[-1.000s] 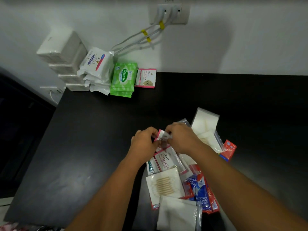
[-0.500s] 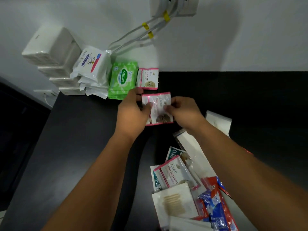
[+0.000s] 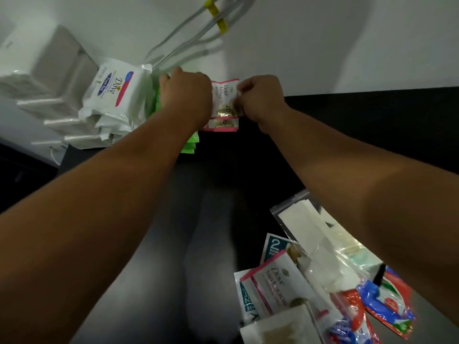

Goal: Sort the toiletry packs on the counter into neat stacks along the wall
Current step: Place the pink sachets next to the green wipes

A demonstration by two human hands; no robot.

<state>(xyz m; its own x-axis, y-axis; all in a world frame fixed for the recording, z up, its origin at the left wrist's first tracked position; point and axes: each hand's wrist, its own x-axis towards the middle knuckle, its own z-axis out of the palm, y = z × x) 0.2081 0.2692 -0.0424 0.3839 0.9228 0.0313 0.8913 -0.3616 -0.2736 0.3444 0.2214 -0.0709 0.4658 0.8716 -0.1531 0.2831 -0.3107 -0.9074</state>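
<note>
Pink-edged Dove sachet (image 3: 224, 95), one item, held flat between both hands directly above a matching sachet (image 3: 221, 125) that lies on the black counter (image 3: 173, 219) against the wall (image 3: 323, 45). The upper sachet covers most of the lower one, and contact between them cannot be confirmed. Left hand (image 3: 186, 93): fingers curled at the sachet's left edge, with the fingertips hidden behind the back of the hand. Right hand (image 3: 260, 98): fingers bunched and pinching the right edge. Change noted: one second ago the sachet is being lifted from the loose heap near the front edge, half a second ago it is carried at mid-counter short of the wall row, and now it has reached its own kind. In judgement, the placing step is nearly done, with only lowering, squaring up and letting go remaining. Adjacent, left of the sachets: green wipes packs (image 3: 190, 145), largely hidden by the left forearm; then white Dove wipes packs (image 3: 114, 93), stacked; then white wrapped packs (image 3: 49, 78), stacked. Above: grey cables (image 3: 198, 33) with yellow ties. Unsorted heap (image 3: 310, 244), near right: a further Dove sachet (image 3: 273, 284), clear-wrapped white items, a cotton-bud pack (image 3: 278, 328) and red-and-blue toothpaste sachets (image 3: 387, 301). Much sorting is still outstanding.
</note>
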